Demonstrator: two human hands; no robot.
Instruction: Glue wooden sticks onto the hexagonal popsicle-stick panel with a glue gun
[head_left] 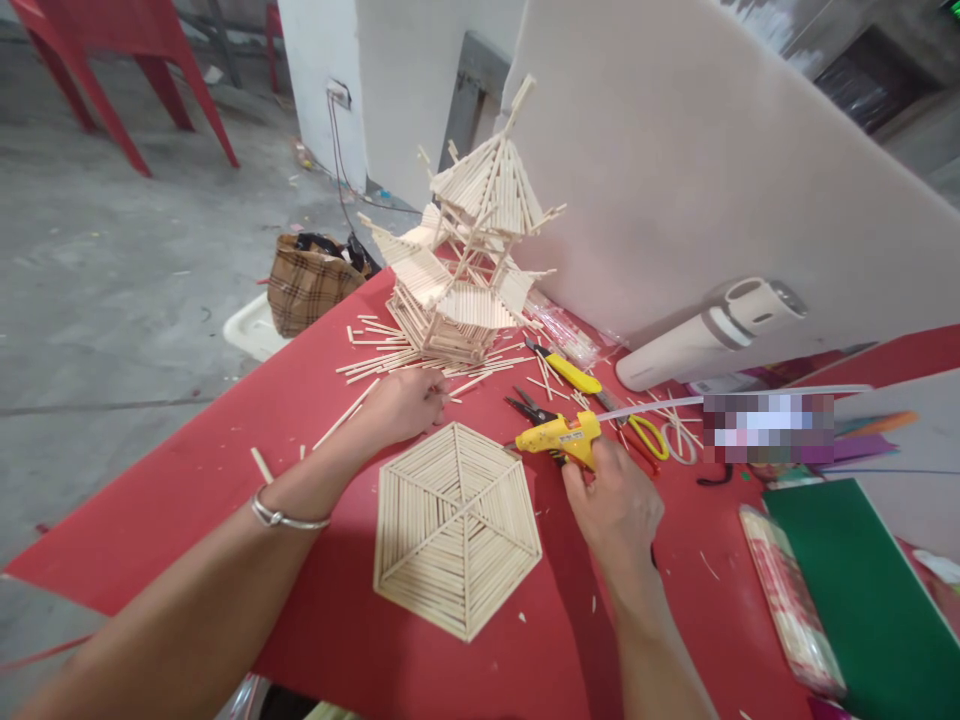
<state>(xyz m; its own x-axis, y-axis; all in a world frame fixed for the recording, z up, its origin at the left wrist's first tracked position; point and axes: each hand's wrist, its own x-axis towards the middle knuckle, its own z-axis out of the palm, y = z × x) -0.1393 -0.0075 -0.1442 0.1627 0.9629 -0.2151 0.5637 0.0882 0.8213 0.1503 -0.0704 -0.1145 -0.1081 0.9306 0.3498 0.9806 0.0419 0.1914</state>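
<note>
My right hand [615, 505] is wrapped round the grip of a yellow hot glue gun [559, 436], whose nozzle points left above the table. A long pale glue stick [660, 405] runs out of its back. My left hand [409, 402] has its fingers curled together at the near side of the loose wooden sticks [382, 360]; what they pinch, if anything, is hidden. Between the hands lies a flat hexagonal panel [459, 535] of wooden sticks with spokes meeting in its middle. Beyond the left hand stands a tiered stick pagoda [472, 250] with a pointed roof.
Yellow-handled pliers [574, 372], scissors [649, 437] and black-tipped cutters [529, 405] lie beyond the glue gun. A white bottle [694, 342] leans by the pale wall. At right are a packet of sticks [793, 600] and a green board [862, 580] on the red table [322, 610].
</note>
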